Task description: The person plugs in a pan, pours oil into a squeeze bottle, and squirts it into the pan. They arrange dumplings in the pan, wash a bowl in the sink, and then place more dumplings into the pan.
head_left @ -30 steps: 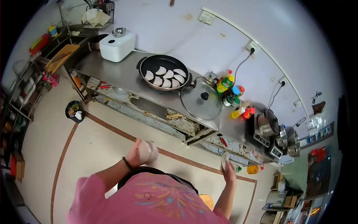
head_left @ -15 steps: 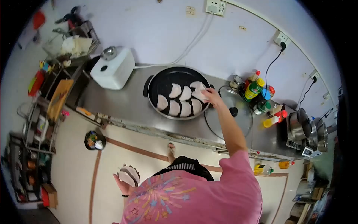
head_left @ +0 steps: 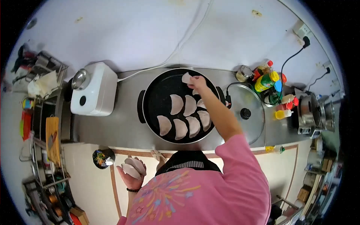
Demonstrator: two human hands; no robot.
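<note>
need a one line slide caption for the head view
Right hand sets a dumpling at the far side of the black pan; left hand holds spare dumplings.

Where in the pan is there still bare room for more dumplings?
In the black pan, the left side and the far left arc are bare, bordered by the rim and the two dumpling rows. The right hand sets a dumpling at the far edge. The middle and near right are crowded. The left hand holds more.
</note>
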